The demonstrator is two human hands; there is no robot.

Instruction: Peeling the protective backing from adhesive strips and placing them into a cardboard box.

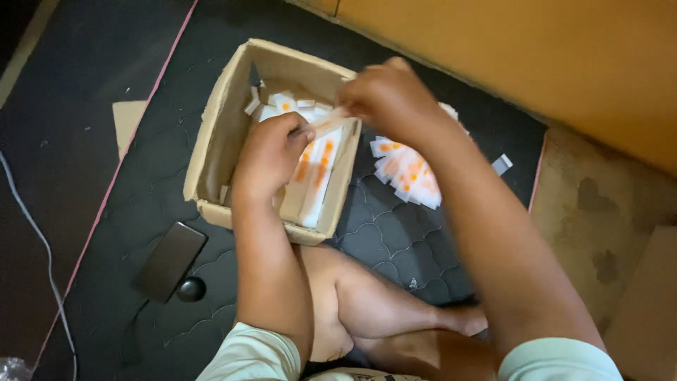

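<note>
Pinching one thin, light, bendy white-and-orange paper strip (pixel 326 127) between them above the cardboard box (pixel 211 141), the left hand (pixel 271 159) and right hand (pixel 388 99) have fingers clamped on its opposite ends, which look like the safest places to grip something so easily creased.

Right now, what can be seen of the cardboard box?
The cardboard box is plain brown, open-topped, with bent, worn walls and a soft rim. It sits tilted to the camera on a dark quilted mat, near the person's bent leg. Inside lie white paper strips with orange marks, loosely piled. The left hand reaches into it; the right hand hovers above its far right corner, both pinching one strip.
</note>
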